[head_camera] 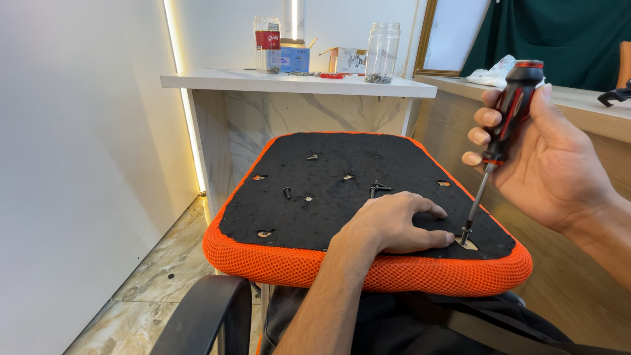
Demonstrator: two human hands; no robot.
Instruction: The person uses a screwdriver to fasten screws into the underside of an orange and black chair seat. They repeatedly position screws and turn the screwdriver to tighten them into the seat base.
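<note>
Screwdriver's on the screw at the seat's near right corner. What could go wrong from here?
The left hand lies flat on the seat cushion with a fingertip right beside the screw; if the tip of the screwdriver in the right hand slips, it may jab that finger. The loose bolts lying on the black underside could roll off if the cushion tips.

Plain white wall point(79, 164) at left, edged by a vertical warm light strip point(187, 112). Marble-patterned floor tiles point(158, 276). White counter point(296, 83) on a marble-veined base, bearing two glass jars point(382, 43) and small cardboard boxes point(296, 58). Gold-framed panel point(427, 39) behind. Dark green curtain point(565, 33). Wooden desk point(585, 105) at right. Black chair armrest point(197, 315) in the foreground.
</note>
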